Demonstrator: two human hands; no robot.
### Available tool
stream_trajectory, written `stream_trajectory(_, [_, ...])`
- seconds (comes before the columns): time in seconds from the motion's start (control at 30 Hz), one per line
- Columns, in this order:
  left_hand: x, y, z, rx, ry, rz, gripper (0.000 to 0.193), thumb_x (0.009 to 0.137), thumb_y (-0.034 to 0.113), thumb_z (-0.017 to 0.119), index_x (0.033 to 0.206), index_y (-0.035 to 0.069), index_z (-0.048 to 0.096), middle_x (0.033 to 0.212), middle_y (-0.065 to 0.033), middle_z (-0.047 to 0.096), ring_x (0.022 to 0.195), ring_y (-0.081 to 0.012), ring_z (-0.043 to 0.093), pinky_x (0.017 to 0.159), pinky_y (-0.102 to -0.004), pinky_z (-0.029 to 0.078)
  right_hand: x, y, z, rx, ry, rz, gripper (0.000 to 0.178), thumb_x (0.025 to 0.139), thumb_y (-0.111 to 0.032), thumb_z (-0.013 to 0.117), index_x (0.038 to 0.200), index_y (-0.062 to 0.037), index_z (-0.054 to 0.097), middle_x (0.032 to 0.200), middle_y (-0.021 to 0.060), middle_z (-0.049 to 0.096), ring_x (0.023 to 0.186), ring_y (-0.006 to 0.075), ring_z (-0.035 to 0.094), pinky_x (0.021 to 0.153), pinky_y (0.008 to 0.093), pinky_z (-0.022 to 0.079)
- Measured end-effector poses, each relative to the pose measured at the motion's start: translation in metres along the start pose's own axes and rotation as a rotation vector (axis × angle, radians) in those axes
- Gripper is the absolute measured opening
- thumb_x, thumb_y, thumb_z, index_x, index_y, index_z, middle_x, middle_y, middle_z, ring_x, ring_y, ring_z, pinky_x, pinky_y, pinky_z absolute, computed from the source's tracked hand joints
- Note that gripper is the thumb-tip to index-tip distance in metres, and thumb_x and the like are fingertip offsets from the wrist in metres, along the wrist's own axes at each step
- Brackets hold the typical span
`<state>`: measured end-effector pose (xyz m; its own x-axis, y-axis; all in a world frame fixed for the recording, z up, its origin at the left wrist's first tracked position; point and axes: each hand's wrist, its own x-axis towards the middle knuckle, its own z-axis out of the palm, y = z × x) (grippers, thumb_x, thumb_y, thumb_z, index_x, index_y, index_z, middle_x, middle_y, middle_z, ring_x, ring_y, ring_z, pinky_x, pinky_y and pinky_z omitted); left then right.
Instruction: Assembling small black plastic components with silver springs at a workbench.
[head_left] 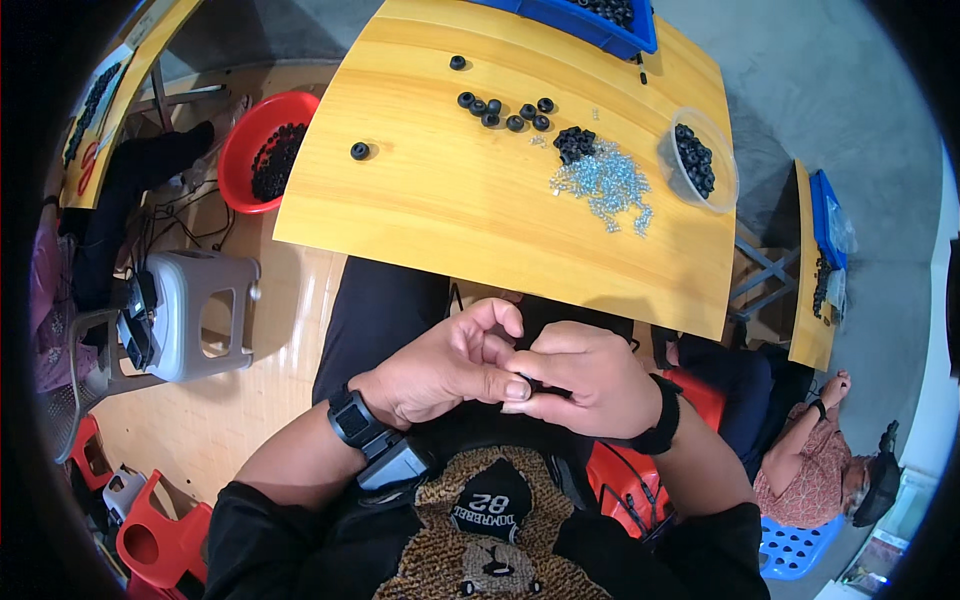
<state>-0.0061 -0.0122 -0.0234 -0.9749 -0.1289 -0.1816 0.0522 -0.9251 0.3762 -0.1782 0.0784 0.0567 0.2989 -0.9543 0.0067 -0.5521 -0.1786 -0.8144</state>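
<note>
Over my lap, just off the table's near edge, both hands meet at a small dark part (534, 383), mostly hidden by the fingers. My left hand (435, 365) presses its thumb tip against the part, its other fingers curled. My right hand (605, 385) pinches the same part between thumb and bent forefinger. Beyond them on the yellow table (420, 215) lie several round black knob-like pieces (490, 119). Right of these are a heap of smaller black pieces (574, 144) and a spread of tiny shiny, clear-looking bits (606, 185).
A clear tub (727, 190) of black pieces stands at the table's right edge, a blue tray (630, 42) at its far edge. On the floor to the left are a red basin (232, 180) and a grey stool (205, 330). Another person (810, 470) sits at right.
</note>
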Motion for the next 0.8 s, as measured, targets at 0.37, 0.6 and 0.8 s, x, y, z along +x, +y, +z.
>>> stream_trajectory(0.37, [0.003,-0.002,-0.006,-0.076,-0.087,-0.15,0.039,0.081,0.002,0.07,0.11,0.01,0.045,0.097,-0.0061,0.062,0.085,-0.0096,0.061,0.067,-0.0184,0.048,0.004,0.011,-0.002,0.131,-0.111,0.003,0.021,0.074,-0.016,0.073,0.088,-0.0051,0.061,0.072,0.0097,0.052,0.064,0.027,0.054,0.056,0.035,0.043])
stream_trajectory(0.6, [0.005,-0.01,-0.008,-0.031,-0.055,-0.245,0.046,0.075,-0.007,0.071,0.111,0.007,0.045,0.104,-0.0059,0.059,0.099,-0.013,0.059,0.084,-0.0253,0.049,-0.003,0.025,0.003,0.17,-0.181,-0.095,0.017,0.076,-0.017,0.07,0.083,-0.0046,0.061,0.07,0.0084,0.053,0.066,0.0273,0.055,0.058,0.0359,0.044])
stream_trajectory(0.8, [0.007,-0.009,-0.011,0.024,-0.034,-0.252,0.049,0.073,-0.009,0.072,0.112,0.005,0.045,0.107,-0.0107,0.062,0.103,-0.0156,0.061,0.089,-0.0274,0.049,-0.005,0.018,0.004,0.199,-0.199,0.168,0.018,0.073,-0.016,0.073,0.082,-0.0045,0.062,0.068,0.0085,0.052,0.063,0.026,0.054,0.056,0.0347,0.042])
